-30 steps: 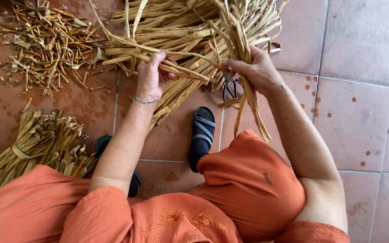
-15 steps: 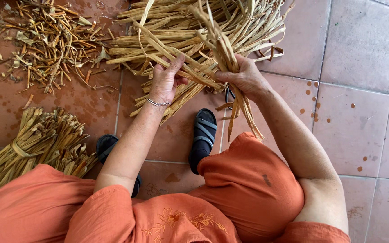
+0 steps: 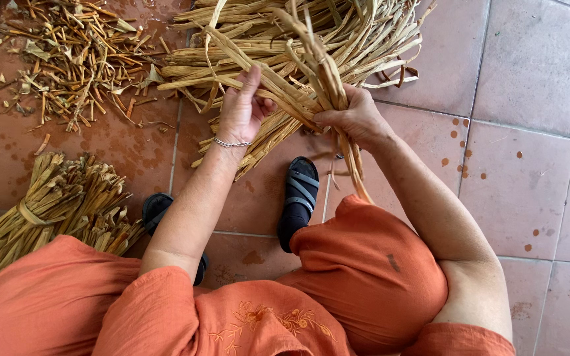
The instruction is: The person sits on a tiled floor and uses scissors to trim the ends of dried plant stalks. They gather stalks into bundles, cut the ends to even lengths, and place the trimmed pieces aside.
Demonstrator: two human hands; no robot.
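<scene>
A floor of large reddish-brown tiles, speckled with small dark spots and crossed by pale grout lines, lies in soft, even daylight, with dry scraps scattered at upper left and a tied bundle resting at left.

The floor of big reddish-brown square tiles holds everything. A big loose pile of long dry yellow plant strips lies at the top, with a messy heap of small brown cut bits to its left. A tied bundle of short dry stalks lies at the left, near two black sandals.
</scene>
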